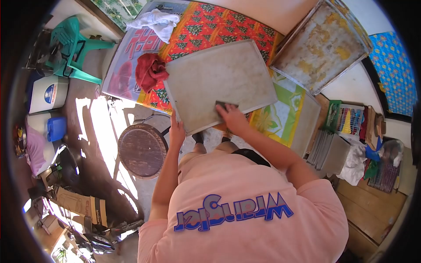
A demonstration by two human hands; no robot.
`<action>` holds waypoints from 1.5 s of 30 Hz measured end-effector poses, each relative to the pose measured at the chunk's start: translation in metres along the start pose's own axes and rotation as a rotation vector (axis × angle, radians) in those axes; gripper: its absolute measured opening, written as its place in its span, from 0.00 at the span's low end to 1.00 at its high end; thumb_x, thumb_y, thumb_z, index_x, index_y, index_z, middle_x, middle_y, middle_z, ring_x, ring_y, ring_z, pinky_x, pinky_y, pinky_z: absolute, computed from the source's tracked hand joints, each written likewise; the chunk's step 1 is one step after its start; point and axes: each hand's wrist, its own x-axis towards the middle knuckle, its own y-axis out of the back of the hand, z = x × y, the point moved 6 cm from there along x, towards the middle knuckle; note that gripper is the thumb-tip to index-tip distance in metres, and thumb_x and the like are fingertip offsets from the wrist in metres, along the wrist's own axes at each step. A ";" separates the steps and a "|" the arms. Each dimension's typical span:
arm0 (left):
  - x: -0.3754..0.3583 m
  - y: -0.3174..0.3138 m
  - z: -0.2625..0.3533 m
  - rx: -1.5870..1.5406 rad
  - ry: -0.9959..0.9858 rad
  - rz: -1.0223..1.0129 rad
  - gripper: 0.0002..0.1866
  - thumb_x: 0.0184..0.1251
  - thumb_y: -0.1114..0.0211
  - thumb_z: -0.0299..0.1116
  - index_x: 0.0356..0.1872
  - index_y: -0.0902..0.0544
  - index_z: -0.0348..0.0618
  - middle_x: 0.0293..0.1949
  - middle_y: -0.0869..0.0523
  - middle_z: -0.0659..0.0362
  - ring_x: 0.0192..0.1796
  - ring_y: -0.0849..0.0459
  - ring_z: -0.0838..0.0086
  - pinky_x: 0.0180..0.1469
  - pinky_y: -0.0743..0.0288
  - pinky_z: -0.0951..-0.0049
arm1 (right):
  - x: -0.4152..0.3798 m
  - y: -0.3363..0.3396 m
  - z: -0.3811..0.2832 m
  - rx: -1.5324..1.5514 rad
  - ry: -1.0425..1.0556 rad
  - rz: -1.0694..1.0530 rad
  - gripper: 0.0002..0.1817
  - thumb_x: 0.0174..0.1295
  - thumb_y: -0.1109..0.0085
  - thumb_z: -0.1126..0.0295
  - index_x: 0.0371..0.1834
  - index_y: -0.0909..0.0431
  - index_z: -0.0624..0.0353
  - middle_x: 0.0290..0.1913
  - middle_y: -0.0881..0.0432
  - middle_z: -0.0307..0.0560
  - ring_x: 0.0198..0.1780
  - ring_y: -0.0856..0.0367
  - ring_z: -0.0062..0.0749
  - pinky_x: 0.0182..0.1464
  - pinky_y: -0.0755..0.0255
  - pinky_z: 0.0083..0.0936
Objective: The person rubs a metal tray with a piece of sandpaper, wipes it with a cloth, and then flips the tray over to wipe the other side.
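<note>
A shallow metal baking tray (219,79) with a low rim lies on the patterned table covering, its near edge toward my body. My left hand (176,130) grips the tray's near left edge. On the tray's surface, close to its near side, my right hand (233,118) presses down a small dark flat pad (227,104); whether it is a scrubber or a scraper cannot be made out. A crumpled red cloth (151,72) touches the tray's left side.
A white cloth (158,23) lies at the table's far left. Stained trays (324,46) are stacked at the right. Below the table's left side stands a round wooden stool (142,151). A green plastic chair (74,48) and crates (346,116) flank the area.
</note>
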 end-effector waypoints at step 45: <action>0.014 0.018 0.001 -0.315 0.251 -0.279 0.39 0.64 0.47 0.24 0.76 0.46 0.60 0.20 0.20 0.60 0.19 0.23 0.78 0.20 0.29 0.76 | 0.135 -0.038 -0.103 0.017 -0.008 -0.032 0.16 0.64 0.51 0.69 0.55 0.29 0.55 0.46 0.21 0.62 0.47 0.20 0.56 0.44 0.23 0.46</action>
